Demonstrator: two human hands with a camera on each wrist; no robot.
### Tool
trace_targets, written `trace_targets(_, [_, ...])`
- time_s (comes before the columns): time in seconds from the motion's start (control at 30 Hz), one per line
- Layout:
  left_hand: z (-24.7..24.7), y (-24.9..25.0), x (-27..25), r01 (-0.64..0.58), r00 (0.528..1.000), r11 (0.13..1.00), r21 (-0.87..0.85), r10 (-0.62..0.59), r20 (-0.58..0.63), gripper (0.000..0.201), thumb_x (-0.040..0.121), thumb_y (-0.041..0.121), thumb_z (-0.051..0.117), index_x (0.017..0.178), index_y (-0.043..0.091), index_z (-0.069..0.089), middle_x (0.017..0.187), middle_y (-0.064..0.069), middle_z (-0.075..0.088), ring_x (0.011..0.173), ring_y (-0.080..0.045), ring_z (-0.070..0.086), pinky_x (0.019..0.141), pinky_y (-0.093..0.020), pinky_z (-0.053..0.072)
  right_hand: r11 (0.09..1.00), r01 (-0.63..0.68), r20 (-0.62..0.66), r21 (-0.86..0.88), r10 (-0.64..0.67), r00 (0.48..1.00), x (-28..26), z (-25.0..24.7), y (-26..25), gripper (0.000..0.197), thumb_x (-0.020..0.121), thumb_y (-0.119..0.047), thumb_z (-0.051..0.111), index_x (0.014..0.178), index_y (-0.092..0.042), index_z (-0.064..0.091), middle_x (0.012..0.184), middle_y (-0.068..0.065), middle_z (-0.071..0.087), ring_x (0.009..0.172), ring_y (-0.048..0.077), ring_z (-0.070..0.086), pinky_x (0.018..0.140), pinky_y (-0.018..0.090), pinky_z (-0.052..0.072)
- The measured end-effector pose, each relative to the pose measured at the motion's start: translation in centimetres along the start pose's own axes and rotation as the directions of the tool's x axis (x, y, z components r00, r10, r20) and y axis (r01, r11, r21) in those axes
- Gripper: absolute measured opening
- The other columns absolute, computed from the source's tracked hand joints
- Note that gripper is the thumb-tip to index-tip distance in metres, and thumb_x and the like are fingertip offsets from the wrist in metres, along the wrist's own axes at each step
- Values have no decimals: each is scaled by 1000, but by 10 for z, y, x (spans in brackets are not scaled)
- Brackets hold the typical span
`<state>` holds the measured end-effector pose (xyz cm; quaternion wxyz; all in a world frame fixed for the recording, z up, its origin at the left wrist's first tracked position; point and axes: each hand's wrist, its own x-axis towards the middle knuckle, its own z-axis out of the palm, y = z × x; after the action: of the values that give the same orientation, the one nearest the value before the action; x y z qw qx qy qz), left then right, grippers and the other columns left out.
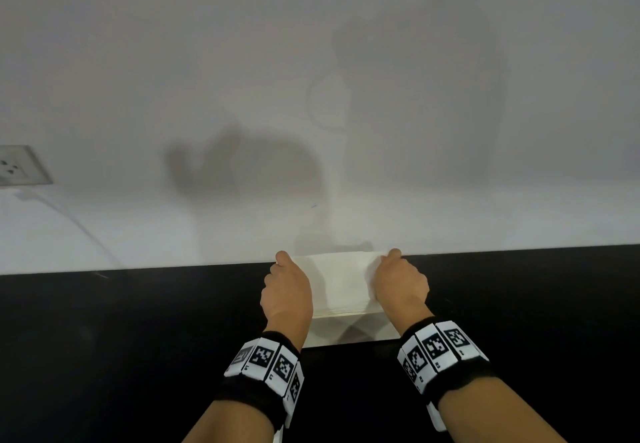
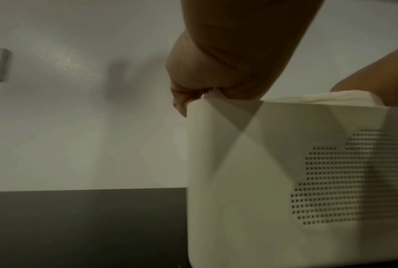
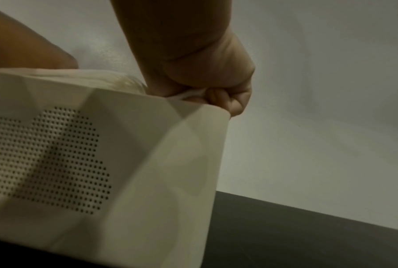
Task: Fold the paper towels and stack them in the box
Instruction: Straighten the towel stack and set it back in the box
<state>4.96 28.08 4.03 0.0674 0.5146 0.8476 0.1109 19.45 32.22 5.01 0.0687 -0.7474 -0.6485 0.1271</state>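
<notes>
**Both hands grip a folded towel over the box**

Head view: the white box (image 1: 349, 333) stands on a black table (image 1: 104, 356) against a white wall (image 1: 311, 96). A folded paper towel (image 1: 341, 279) lies across the box's open top. The left hand (image 1: 285, 290) grips the towel's left edge and the right hand (image 1: 401, 283) its right edge, fingers curled under; a wall socket (image 1: 20, 165) sits far left of the box.

Left wrist view: only here and in the other wrist view does the box's front wall show its patch of small holes (image 2: 353, 177). The left hand (image 2: 216, 68) is clenched at the box's left corner, a scrap of towel (image 2: 212, 93) pinched under it; more towel (image 2: 326, 98) bulges above the rim.

Right wrist view: the right hand (image 3: 207, 72) pinches the towel (image 3: 191, 94) at the box's (image 3: 158, 163) right corner, fingers (image 3: 216, 98) curled round it just above the rim.
</notes>
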Motion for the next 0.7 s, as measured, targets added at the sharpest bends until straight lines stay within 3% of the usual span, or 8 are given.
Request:
trace_targets(0.2, [1, 2, 1, -49, 999, 996, 70, 48, 19, 32, 97, 9, 39, 128, 5, 30, 123, -12, 45, 106, -20, 53, 72, -25, 48, 998, 7, 14, -70, -6, 1000, 2, 4, 0, 32, 95, -12, 35, 126, -5, 37, 106, 8, 66, 92, 23, 66, 61, 28, 39])
trace_targets(0.5, [-1, -1, 1, -105, 994, 984, 146, 97, 57, 31, 97, 9, 37, 127, 4, 34, 125, -13, 45, 110, -22, 51, 76, -26, 48, 997, -16, 20, -81, 17, 1000, 2, 11, 1, 31, 96, -10, 34, 126, -5, 39, 106, 8, 66, 93, 22, 66, 62, 27, 40])
trace_targets(0.63, [-1, -2, 1, -129, 991, 967, 220, 120, 53, 33, 97, 9, 38, 129, 4, 35, 127, -14, 45, 116, -24, 45, 79, -26, 48, 992, 18, -29, -127, -22, 999, 4, 13, 3, 32, 95, -10, 35, 127, -5, 37, 102, 7, 66, 78, 20, 63, 48, 24, 34])
trace_targets(0.7, [-4, -4, 1, -142, 990, 950, 277, 137, 37, 32, 96, 11, 39, 127, 5, 39, 126, -13, 45, 118, -25, 42, 81, -27, 47, 985, 55, -72, -161, -68, 995, 2, 11, 6, 36, 95, -11, 38, 130, -7, 32, 106, 9, 61, 74, 20, 55, 48, 24, 34])
